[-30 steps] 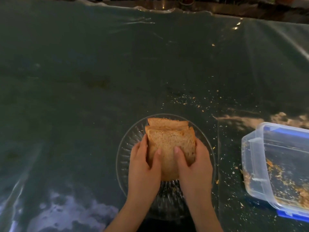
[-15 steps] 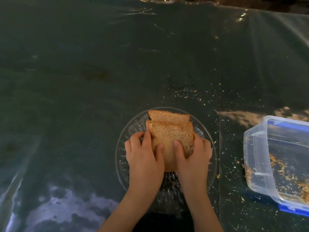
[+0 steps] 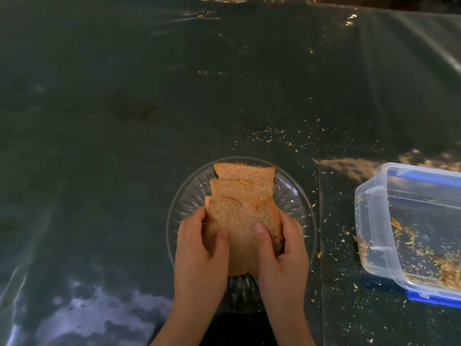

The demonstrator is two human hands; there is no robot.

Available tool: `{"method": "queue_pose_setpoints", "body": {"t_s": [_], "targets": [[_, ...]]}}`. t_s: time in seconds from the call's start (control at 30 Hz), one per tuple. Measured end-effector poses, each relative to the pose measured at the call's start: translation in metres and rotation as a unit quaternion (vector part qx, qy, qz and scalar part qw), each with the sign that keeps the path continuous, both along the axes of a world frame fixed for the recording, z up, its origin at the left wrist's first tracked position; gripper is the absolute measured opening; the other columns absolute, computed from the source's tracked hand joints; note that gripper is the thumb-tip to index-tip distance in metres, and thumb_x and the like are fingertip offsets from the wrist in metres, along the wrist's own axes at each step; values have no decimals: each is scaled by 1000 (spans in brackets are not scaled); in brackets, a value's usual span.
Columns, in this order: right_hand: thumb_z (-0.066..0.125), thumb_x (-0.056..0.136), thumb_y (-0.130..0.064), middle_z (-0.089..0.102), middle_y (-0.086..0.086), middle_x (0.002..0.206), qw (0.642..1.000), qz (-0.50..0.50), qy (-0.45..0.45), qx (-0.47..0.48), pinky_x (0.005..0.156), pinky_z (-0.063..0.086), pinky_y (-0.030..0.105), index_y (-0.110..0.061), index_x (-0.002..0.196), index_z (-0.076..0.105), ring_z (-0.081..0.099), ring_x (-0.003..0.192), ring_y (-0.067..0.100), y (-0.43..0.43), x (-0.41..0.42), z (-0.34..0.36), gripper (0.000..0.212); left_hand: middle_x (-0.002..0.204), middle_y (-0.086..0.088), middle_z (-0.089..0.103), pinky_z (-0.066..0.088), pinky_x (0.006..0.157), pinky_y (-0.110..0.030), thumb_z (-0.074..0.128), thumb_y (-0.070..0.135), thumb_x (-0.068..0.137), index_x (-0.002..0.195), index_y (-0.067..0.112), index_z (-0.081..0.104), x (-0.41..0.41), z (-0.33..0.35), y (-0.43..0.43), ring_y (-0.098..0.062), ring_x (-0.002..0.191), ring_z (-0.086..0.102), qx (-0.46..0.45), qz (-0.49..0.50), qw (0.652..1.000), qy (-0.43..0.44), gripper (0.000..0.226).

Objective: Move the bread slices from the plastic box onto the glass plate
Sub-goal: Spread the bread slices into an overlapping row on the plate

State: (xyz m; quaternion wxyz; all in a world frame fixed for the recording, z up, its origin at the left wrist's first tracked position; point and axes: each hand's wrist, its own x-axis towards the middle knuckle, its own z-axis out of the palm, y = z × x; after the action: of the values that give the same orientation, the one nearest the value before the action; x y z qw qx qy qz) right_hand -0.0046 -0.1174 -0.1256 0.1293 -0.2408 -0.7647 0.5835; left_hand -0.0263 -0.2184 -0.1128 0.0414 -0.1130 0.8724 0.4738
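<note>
Dark table under clear plastic sheet (image 3: 124, 121), scattered crumbs (image 3: 269, 136)

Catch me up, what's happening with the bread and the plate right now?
A person holds a bread slice over the glass plate with both hands, the left hand and right hand gripping its near end. Two other slices already lie overlapping on the far part of the plate. The plastic box to the right holds only crumbs as far as shown, and crumbs are scattered on the plastic-covered table.
</note>
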Motion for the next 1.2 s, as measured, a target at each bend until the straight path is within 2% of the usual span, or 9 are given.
{"method": "queue_pose_setpoints", "body": {"t_s": [0.1, 0.23, 0.4, 0.57, 0.7, 0.87, 1.0, 1.13, 1.2], "targets": [[58, 86, -20, 49, -17, 103, 997, 1, -33, 65, 77, 38, -3, -24, 121, 52, 47, 93, -14, 0, -4, -7, 36, 117, 11, 41, 37, 83, -19, 55, 18, 85, 130, 21, 42, 2, -3, 1, -8, 105, 46, -12, -14, 1000, -9, 47], [61, 85, -20, 36, -8, 102, 983, -21, -44, 179, 85, 33, 24, -15, 125, 50, 29, 92, 3, -2, -12, -10, 42, 119, 9, 33, 34, 86, -17, 52, 15, 88, 138, 16, 35, -2, -5, 3, -6, 104, 38, -34, -25, 999, -20, 53], [60, 84, -24, 36, -7, 105, 986, -46, -46, 155, 81, 36, 22, -19, 124, 50, 41, 100, 12, -1, -4, -11, 41, 115, 11, 33, 38, 93, -24, 54, 13, 86, 138, 20, 37, 5, -3, 2, -10, 108, 41, -32, -33, 999, -5, 55], [60, 84, -18, 40, -12, 101, 990, -49, -32, 131, 78, 33, 8, -21, 121, 53, 47, 96, -2, -2, 21, -11, 38, 112, 12, 36, 38, 78, -7, 56, 11, 84, 139, 24, 35, 29, -5, -6, 3, 93, 40, -29, -54, 998, -1, 60], [59, 84, -21, 37, -9, 108, 989, -19, -82, 118, 87, 36, 21, -20, 126, 47, 44, 103, 7, -1, 26, -13, 43, 114, 8, 36, 40, 97, -27, 56, 14, 85, 140, 17, 33, 28, -10, -12, -12, 110, 40, -43, -71, 995, -51, 59], [60, 83, -26, 32, -7, 112, 989, -9, -98, 108, 92, 37, 32, -21, 128, 42, 38, 114, 18, 3, 18, -9, 48, 123, 11, 41, 35, 98, -26, 52, 25, 87, 138, 25, 37, 15, -12, -13, -10, 118, 40, -23, -83, 996, -34, 53], [58, 84, -33, 34, -12, 117, 987, 39, -113, 103, 90, 32, 29, -25, 133, 36, 31, 114, 7, 11, 10, -9, 55, 123, 16, 43, 34, 92, -23, 54, 27, 86, 135, 31, 39, 4, -14, -16, -6, 117, 41, 9, -77, 995, -55, 51], [62, 82, -30, 34, -12, 113, 988, 57, -111, 88, 89, 31, 28, -27, 132, 39, 33, 114, 10, 13, 5, -10, 56, 119, 13, 46, 34, 76, -8, 58, 22, 85, 132, 30, 45, 1, -15, -17, -2, 107, 46, 42, -63, 995, -64, 49], [64, 81, -28, 35, -12, 112, 990, 56, -105, 78, 89, 32, 28, -27, 131, 41, 35, 114, 11, 13, 4, -10, 55, 120, 11, 46, 34, 73, -6, 59, 21, 84, 131, 29, 46, 1, -15, -16, -1, 102, 46, 45, -53, 996, -63, 49]]}}
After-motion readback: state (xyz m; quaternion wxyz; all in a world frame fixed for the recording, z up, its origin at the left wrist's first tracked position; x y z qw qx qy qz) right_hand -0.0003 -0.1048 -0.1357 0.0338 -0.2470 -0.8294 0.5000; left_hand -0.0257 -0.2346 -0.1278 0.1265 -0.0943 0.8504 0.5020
